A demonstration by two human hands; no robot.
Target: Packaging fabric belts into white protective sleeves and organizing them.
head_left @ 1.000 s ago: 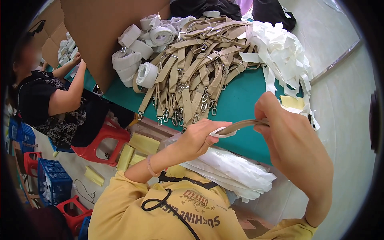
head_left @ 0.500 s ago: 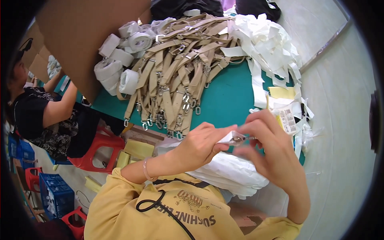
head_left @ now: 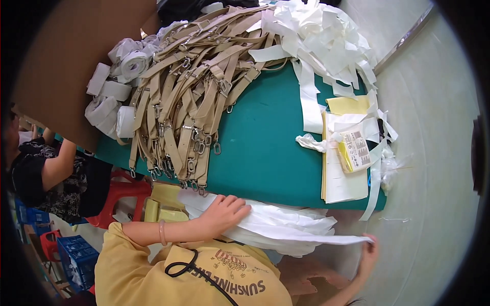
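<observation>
Across my lap lies a bundle of long white strips [head_left: 286,224], paper or thin cloth; I cannot tell which. My left hand [head_left: 223,217] is on the bundle's left part, fingers together and bent over the strips, fingertips partly hidden. Off to the right, my right hand [head_left: 368,252] pinches the end of one white strip [head_left: 337,239], stretched taut from the bundle. Beyond my hands, a heap of beige straps [head_left: 189,97] with metal buckles and loops covers the table's left half, some hanging over its near edge.
The green table [head_left: 260,153] holds white rolls [head_left: 115,92] at left, a tangle of white strips [head_left: 326,46] at far right, and papers [head_left: 347,183] under a yellow-and-white packet [head_left: 353,151]. A brown cardboard panel [head_left: 66,66] stands left. Another person [head_left: 51,168] sits beyond a red stool [head_left: 120,196].
Both hands have dropped from above the table edge to the white strips on my lap. The small white piece with metal is gone from them. My right hand has moved right, drawing out a strip.
</observation>
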